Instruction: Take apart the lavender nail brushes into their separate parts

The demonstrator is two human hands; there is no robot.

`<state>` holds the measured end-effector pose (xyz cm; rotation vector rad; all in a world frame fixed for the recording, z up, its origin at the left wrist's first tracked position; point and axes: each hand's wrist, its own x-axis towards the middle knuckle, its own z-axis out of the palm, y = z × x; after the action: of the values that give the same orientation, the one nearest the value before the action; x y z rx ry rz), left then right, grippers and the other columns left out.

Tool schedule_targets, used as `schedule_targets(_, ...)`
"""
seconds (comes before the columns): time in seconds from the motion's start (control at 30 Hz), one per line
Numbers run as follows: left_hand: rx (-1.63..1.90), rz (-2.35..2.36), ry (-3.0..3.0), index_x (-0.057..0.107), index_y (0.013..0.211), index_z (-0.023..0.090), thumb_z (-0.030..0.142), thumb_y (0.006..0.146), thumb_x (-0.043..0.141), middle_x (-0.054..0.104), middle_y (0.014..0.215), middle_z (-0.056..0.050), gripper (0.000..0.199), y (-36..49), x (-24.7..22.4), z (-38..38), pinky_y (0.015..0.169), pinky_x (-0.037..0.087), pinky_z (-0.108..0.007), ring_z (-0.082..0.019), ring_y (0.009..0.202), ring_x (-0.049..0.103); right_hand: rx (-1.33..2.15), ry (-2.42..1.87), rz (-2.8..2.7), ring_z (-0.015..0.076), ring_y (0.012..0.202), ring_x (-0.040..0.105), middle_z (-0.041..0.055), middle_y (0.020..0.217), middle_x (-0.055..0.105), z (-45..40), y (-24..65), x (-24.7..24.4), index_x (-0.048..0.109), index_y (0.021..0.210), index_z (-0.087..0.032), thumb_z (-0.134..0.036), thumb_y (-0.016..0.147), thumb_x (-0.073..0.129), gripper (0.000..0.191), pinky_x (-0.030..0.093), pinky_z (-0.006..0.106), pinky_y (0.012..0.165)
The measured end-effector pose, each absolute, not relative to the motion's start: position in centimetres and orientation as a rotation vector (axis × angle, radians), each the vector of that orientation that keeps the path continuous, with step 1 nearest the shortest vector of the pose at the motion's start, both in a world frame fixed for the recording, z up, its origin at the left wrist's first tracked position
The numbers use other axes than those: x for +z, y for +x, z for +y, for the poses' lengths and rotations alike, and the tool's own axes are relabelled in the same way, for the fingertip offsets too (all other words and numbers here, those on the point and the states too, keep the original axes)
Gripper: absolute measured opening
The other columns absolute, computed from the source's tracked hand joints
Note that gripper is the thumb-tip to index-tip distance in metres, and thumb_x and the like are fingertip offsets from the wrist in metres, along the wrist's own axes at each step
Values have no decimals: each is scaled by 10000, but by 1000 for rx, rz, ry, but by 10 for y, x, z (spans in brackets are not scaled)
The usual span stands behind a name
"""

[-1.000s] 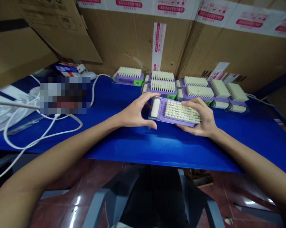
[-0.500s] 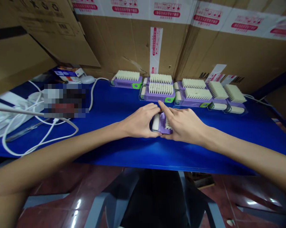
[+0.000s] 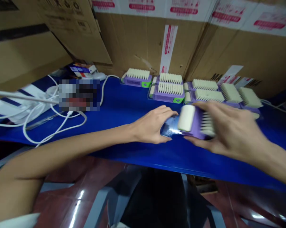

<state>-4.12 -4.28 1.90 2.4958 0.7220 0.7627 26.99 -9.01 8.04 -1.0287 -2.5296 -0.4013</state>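
Observation:
My right hand (image 3: 230,129) is closed around a purple brush (image 3: 197,125) with cream bristles and a white roller-like end, lifted over the blue table and blurred by motion. My left hand (image 3: 154,124) grips a clear plastic cover (image 3: 170,127) between thumb and fingers, just left of the brush. The cover's far end lies close to the brush; whether they touch I cannot tell. Behind the hands, similar brushes stand bristles up: a pair with a green corner (image 3: 170,88), a single one (image 3: 137,77) farther left, and several more (image 3: 208,90) to the right, partly behind my right hand.
Tall cardboard boxes (image 3: 138,38) line the back of the blue table (image 3: 124,110). White cables (image 3: 42,126) tangle at the left, beside a pixelated patch and a small blue and white box (image 3: 82,69). A grey chair frame (image 3: 99,202) is below the front edge.
My right hand has moved right and up, pulling the brush out of the clear cover. The left hand keeps the cover. The whole view has shifted slightly.

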Motion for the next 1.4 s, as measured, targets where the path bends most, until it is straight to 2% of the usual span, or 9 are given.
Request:
schedule_targets(0.13, 778, 817, 2496, 612, 1540, 130, 352, 792, 849, 649, 1455, -210, 816, -27, -4, -16, 1201, 555, -573, -398, 1371, 654, -120, -1147, -2574, 397, 903, 806, 190, 1204, 826, -60, 245, 70, 628, 1455, -179, -753, 906, 794, 812, 593, 480, 687)
schedule_targets(0.23, 777, 913, 2519, 593, 1602, 113, 476, 793, 870, 659, 1417, -221, 930, -42, -13, 5, 1231, 506, -666, -438, 1366, 623, -56, -1201, -2545, 430, 1053, 794, 202, 1299, 808, -30, 246, 56, 628, 1474, -154, -711, 883, 823, 836, 594, 478, 787)
schedule_targets(0.37, 719, 933, 2608, 548, 1658, 87, 531, 761, 899, 683, 1468, -264, 1061, -49, -14, 22, 1259, 437, -722, -493, 1414, 574, -161, -1167, -2561, 452, 1135, 760, 217, 1359, 764, -10, 244, 45, 610, 1550, -156, -648, 859, 842, 880, 586, 476, 801)
schedule_targets(0.5, 908, 798, 2563, 330, 1796, 167, 571, 686, 994, 520, 1724, -276, 1355, -31, -14, 19, 1303, 397, -711, -508, 1509, 542, -348, -1109, -2543, 410, 1063, 751, 212, 1392, 710, -15, 237, 37, 577, 1610, -200, -585, 888, 828, 857, 595, 484, 809)
schedule_targets(0.6, 1087, 641, 2436, 361, 1788, 249, 645, 776, 977, 470, 1792, -234, 1249, -18, -15, 9, 1338, 406, -646, -454, 1557, 562, -439, -1031, -2492, 425, 1132, 744, 224, 1407, 722, -23, 232, 26, 485, 1676, -172, -598, 942, 778, 898, 607, 525, 907)
schedule_targets(0.83, 1302, 765, 2171, 751, 1447, 226, 606, 740, 1041, 757, 1496, -175, 853, -28, -10, -17, 1190, 604, -543, -378, 1429, 695, -330, -897, -2396, 467, 1395, 684, 234, 1564, 686, -21, 253, 8, 426, 1719, -204, -739, 957, 755, 988, 562, 626, 1126)
schedule_targets(0.97, 1320, 755, 1783, 752, 1396, 205, 525, 587, 1125, 741, 1496, -177, 946, -40, -10, -10, 1001, 701, -451, -348, 1306, 753, -16, -951, -2198, 451, 1474, 651, 230, 1612, 655, -15, 280, 3, 398, 1751, -234, -778, 840, 874, 1163, 528, 670, 1237)
schedule_targets(1.2, 1227, 638, 1511, 733, 1358, 206, 424, 599, 1124, 732, 1512, -169, 882, -46, -17, 8, 1232, 596, -490, -345, 1435, 699, 638, -906, -1964, 367, 1467, 686, 193, 1626, 650, -17, 276, -10, 451, 1663, -273, -805, 834, 869, 1069, 638, 585, 1182)
schedule_targets(1.4, 1203, 688, 1658, 655, 1453, 222, 445, 600, 1114, 704, 1511, -151, 994, -45, -16, -2, 1165, 604, -438, -322, 1376, 709, 700, -952, -1874, 381, 1365, 754, 201, 1512, 737, -31, 260, -8, 589, 1479, -218, -771, 761, 949, 976, 644, 595, 1177)
